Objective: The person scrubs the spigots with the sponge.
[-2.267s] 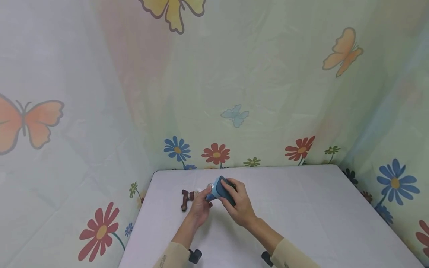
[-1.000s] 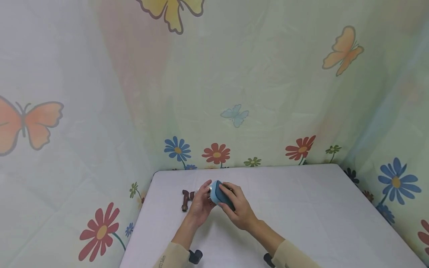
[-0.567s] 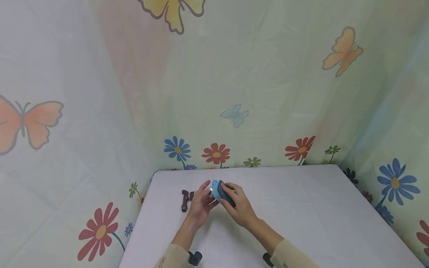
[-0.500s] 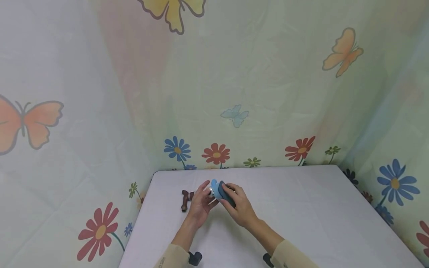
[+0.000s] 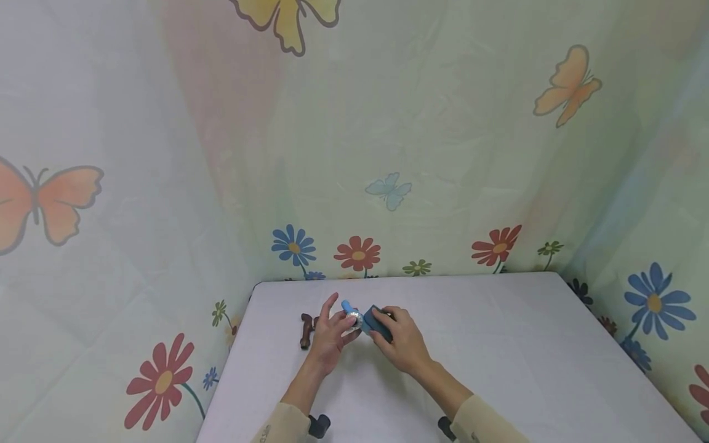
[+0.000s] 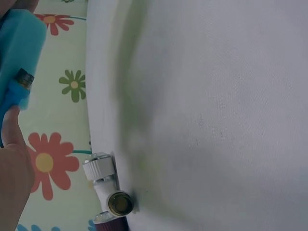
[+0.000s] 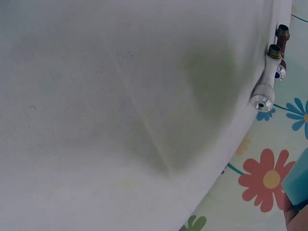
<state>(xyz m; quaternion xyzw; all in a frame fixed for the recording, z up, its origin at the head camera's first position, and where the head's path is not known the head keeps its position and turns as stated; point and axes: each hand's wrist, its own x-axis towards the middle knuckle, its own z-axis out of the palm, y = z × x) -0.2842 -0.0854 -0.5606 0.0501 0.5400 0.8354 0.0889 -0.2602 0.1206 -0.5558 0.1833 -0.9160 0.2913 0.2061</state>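
My left hand (image 5: 328,343) holds a blue angle valve (image 5: 347,306) with a silvery knob, its index finger raised. My right hand (image 5: 406,343) grips a two-tone blue sponge (image 5: 372,321) close beside the valve. Whether the two touch at this instant is hard to tell. In the left wrist view, the valve's threaded end (image 6: 24,78) shows against the light side of the sponge (image 6: 26,41). Only the sponge's corner (image 7: 297,180) and a bit of the right hand (image 7: 297,217) appear in the right wrist view.
A brown angle valve (image 5: 306,332) lies on the white-covered table (image 5: 498,344), left of my left hand. Near it is a white angle valve (image 7: 265,86), hidden behind the left hand in the head view. Flower-printed curtains (image 5: 443,154) enclose the table's back and sides.
The blue valve has turned in my left hand, so its knob now faces up more. My left index finger has lifted away. The sponge has shifted slightly right and down.
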